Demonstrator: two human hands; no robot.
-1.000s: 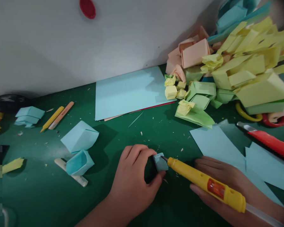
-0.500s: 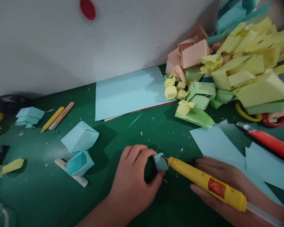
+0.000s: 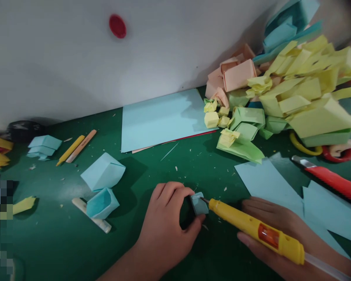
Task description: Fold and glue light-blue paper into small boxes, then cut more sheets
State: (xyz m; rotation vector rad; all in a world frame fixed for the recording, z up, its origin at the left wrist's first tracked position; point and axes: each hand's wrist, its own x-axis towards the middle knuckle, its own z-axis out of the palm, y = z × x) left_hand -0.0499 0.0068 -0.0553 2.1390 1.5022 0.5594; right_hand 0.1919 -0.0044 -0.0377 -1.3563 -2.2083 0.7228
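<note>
My left hand [image 3: 169, 218] pinches a small light-blue folded paper piece [image 3: 200, 206] between thumb and fingers, low over the green table. My right hand [image 3: 276, 222] holds a yellow soldering iron [image 3: 251, 226] with an orange window and a pale cord trailing back along the wrist. Its dark pointed tip meets the upper edge of the blue piece, or hovers just beside it; I cannot tell which. Part of my right hand is hidden by the iron's body. Cut light-blue paper [image 3: 266, 179] lies just beyond my right hand.
Folded yellow paper [image 3: 304, 89] and pink paper [image 3: 240, 76] pile up at back right. A red utility knife [image 3: 333, 177] and scissors [image 3: 337, 153] lie at right. Blue sheets [image 3: 163, 117] rest by the wall; blue folded shapes [image 3: 103, 171] and a white stick [image 3: 101, 222] stand left.
The whole view has shifted slightly, so the background sits a little lower and, at left, further right. Both hands keep nearly the same hold, and the iron's tip stays at the blue piece.
</note>
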